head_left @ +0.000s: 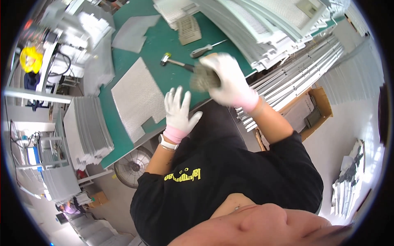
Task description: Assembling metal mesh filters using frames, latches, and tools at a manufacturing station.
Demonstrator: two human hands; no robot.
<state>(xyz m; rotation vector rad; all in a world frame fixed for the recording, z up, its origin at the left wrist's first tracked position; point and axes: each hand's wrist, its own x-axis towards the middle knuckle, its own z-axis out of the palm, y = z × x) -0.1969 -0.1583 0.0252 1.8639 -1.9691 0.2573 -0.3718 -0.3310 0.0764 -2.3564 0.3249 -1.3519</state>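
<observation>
My left hand (pixel 179 111), in a white glove with a pink cuff, is open with its fingers spread. It is near the right edge of a light perforated sheet (pixel 133 92) with a cut-out corner; I cannot tell whether it touches anything. My right hand (pixel 230 80), gloved the same way, is closed around a grey-brown pad (pixel 200 80) blurred by motion. That pad is over the near edge of the green table (pixel 158 74). Just beyond it lies a hammer (pixel 178 62), its dark handle end partly hidden. A grey-handled screwdriver (pixel 202 50) is near my right fingers.
White vented panels (pixel 250 24) are piled at the far right. A beige slotted plate (pixel 188 30) and another thin sheet (pixel 133 33) lie farther back. Stacked sheets (pixel 88 129) stand at the left, above a floor fan (pixel 133 166). A cardboard box (pixel 324 108) is at my right.
</observation>
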